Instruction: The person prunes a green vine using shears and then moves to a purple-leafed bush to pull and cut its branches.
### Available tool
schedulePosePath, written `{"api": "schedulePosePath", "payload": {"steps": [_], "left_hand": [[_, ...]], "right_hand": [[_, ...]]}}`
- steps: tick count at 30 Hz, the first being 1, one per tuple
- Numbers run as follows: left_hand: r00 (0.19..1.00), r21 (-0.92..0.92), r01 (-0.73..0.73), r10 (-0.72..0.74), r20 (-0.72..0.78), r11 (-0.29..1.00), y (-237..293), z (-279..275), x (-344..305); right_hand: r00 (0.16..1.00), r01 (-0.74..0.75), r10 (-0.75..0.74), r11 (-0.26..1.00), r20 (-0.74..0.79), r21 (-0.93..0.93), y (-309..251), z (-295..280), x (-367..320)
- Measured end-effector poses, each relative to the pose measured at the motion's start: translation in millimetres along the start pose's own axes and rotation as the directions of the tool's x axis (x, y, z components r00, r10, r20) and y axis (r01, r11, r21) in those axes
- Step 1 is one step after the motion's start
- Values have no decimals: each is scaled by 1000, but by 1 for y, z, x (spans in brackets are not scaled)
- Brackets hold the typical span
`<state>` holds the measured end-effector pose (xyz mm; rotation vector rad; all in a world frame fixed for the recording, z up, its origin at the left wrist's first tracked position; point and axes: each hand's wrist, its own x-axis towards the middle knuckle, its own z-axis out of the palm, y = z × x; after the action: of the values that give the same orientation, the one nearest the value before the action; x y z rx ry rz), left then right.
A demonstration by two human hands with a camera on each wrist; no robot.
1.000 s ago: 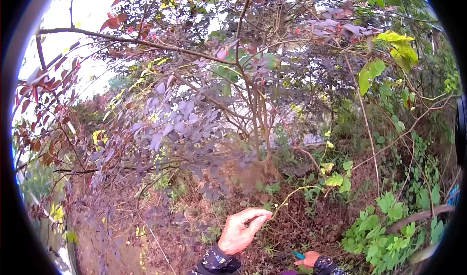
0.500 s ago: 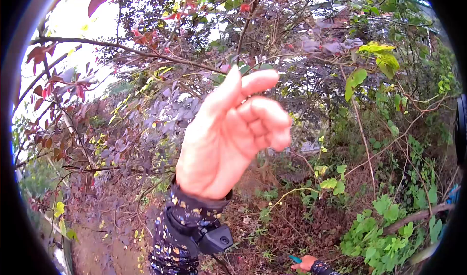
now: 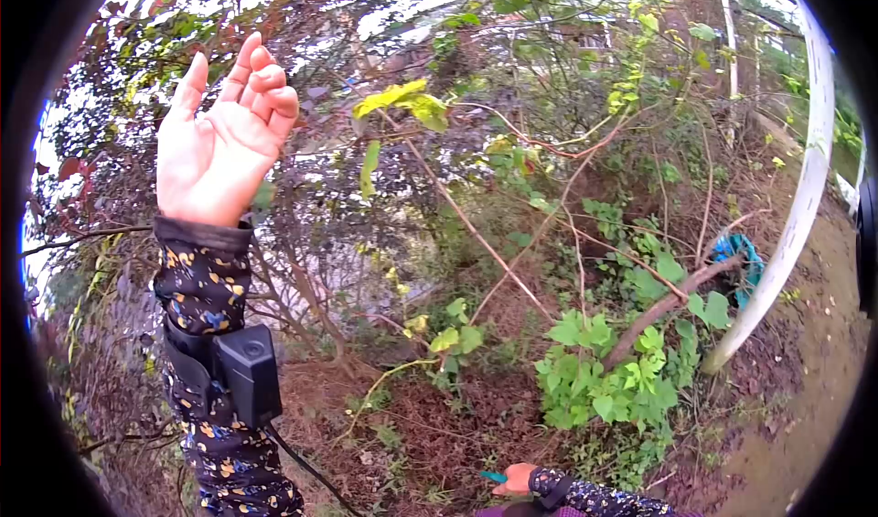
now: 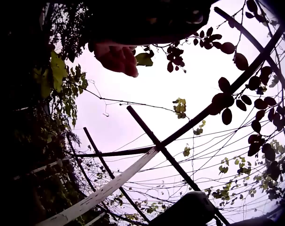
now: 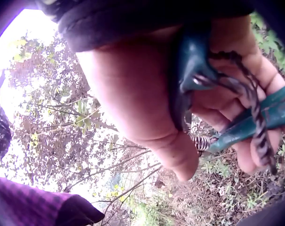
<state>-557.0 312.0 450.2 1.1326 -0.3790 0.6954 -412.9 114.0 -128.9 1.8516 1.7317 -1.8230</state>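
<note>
My left hand (image 3: 219,142) is raised at the upper left of the head view, palm showing, thumb apart and fingers loosely bent, with nothing held. Dark foliage stands behind it. In the left wrist view the same hand (image 4: 118,59) hangs dark against the sky beside a leaf (image 4: 144,59). Low in the head view, my right hand (image 3: 517,479) grips a teal-handled tool (image 3: 494,476). The right wrist view shows the right hand (image 5: 142,94) around the teal handles (image 5: 255,122), with a metal spring (image 5: 201,142) between them and a twisted cord (image 5: 257,120) hanging there. The tool's blades are hidden.
A thin yellowish vine (image 3: 389,372) curves over brown undergrowth. Green leafy growth (image 3: 604,371) surrounds a thick branch (image 3: 654,311). To the right are a blue object (image 3: 752,270) and a pale curved pole (image 3: 796,215). Dark poles (image 4: 189,125) and wires cross overhead.
My left hand has risen from beside the thin vine's end, and its pinched fingers have parted. The head view has swung right, bringing the pale pole in. The right hand still grips the tool.
</note>
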Motion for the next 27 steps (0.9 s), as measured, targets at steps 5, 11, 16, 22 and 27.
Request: {"api": "schedulePosePath", "payload": {"steps": [5,11,16,22,27], "left_hand": [[998,28,-62,62,0,998,0,-16,11],[967,-267,-217,244,73,939,28,6,-10],[924,-323,-242,319,213,915,48,-31,6],[989,-165,-133,141,40,977,-28,1,-29],[970,-44,-128,116,-213,991,-65,39,-91]], "right_hand": [[993,-88,95,991,-70,96,6,17,-31],[982,-91,111,987,-150,133,14,44,-35],[978,-62,74,996,-194,66,23,59,-37],[987,-50,52,999,-153,17,19,56,-36],[987,-117,125,990,-106,82,-7,54,-36]]}}
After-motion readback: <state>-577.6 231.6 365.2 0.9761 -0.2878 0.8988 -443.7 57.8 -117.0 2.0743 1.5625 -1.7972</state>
